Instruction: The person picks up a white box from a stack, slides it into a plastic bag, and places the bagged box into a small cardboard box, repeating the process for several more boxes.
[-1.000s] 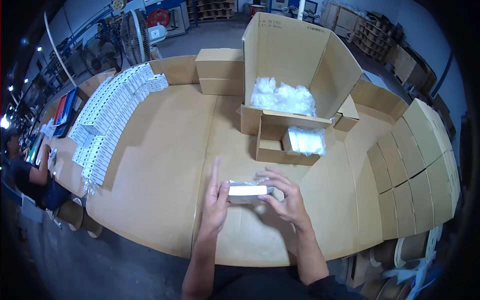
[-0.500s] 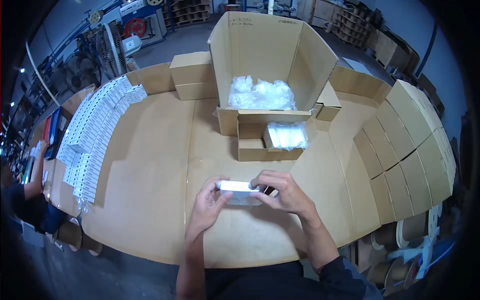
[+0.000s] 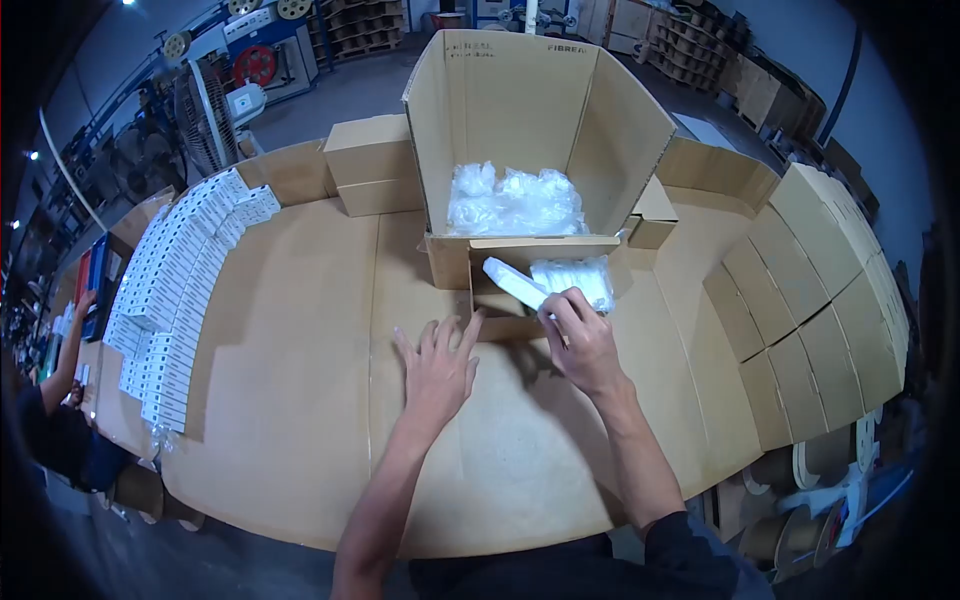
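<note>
My right hand [image 3: 583, 343] pinches one end of a slim white packet [image 3: 515, 283], which tilts over the small open carton [image 3: 510, 327]. Inside that carton, on the right, stands a row of plastic-wrapped white packets [image 3: 575, 280]. My left hand [image 3: 438, 372] holds nothing; its fingers are spread at the carton's front left corner, with the fingertips close to or touching the cardboard. Behind the small carton rises a tall open box [image 3: 520, 100] with crumpled clear plastic bags [image 3: 515, 203] in it.
Small white boxes [image 3: 185, 265] are stacked in rows at the left. Closed brown cartons [image 3: 800, 310] form a wall at the right. More brown cartons [image 3: 372, 165] flank the tall box. Another person's arm [image 3: 68, 350] shows at the far left.
The white packet has gone from between both hands to over the small carton, now in my right hand alone. My left hand has let go and moved forward to the carton.
</note>
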The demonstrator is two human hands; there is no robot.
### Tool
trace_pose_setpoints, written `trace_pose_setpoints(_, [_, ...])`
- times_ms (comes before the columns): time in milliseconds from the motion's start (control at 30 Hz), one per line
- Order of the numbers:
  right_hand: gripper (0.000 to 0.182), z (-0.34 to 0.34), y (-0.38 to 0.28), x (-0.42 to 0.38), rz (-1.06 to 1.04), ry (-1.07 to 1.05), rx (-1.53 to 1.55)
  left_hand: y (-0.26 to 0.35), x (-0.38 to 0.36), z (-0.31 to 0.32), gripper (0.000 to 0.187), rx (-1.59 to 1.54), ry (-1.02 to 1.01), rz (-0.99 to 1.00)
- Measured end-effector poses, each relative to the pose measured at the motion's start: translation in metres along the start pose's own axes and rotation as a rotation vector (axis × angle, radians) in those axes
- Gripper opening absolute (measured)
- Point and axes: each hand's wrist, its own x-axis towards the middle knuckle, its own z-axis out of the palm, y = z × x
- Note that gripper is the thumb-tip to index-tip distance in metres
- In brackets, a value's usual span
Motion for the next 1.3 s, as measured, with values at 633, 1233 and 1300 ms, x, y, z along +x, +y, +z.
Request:
trace_pose_setpoints(633, [0.007,0.045,0.014,0.001,0.394,-0.054,-0.326,0.003,-0.002,0.004,0.087,0.044,-0.039,0.021])
trace_pose_setpoints(1233, [0.049,0.172,-0.127,0.138,-0.173,-0.280,0.212,-0.272,-0.007,-0.093,0.051,0.023,0.119,-0.191])
trace_pose_setpoints(1300, [0.053,0.217,-0.138,0.176,-0.242,-0.340,0.212,-0.315,0.012,-0.096,0.054,0.064,0.149,-0.189])
